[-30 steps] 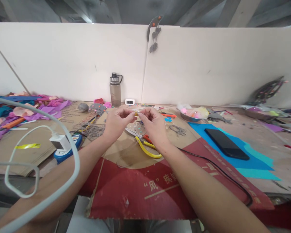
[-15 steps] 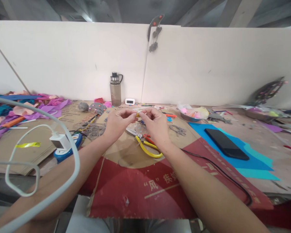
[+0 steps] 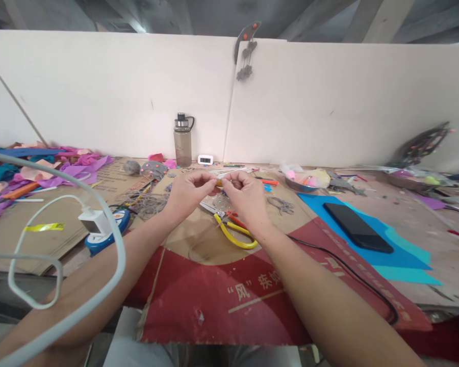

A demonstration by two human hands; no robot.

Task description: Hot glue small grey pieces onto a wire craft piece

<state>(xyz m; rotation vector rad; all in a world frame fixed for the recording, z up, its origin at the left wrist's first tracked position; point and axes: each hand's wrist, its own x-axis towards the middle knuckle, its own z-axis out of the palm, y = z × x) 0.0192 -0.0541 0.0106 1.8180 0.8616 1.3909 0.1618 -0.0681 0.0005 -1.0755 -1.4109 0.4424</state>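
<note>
A small yellow piece (image 3: 219,182), its material too tiny to make out, was at the centre of the frame, above the brown-and-red printed cardboard sheet (image 3: 214,316). The bare left hand (image 3: 189,196) and the bare right hand (image 3: 248,201) met there, each with thumb and forefinger closed, pinching the piece between 2 sets of fingertips. It was in hand and not set down; how much work on it was done, and how much was left, could not be told at that size.

Just below the hands lay metal scissors with yellow looped handles (image 3: 237,243), apparently not in use. A grey coil of thin wire or cord (image 3: 280,205) sat right of centre, with a black rectangular smartphone (image 3: 355,227) farther right. At upper centre hung a dark grey crescent ornament with orange dots (image 3: 246,36), seemingly assembled.
</note>
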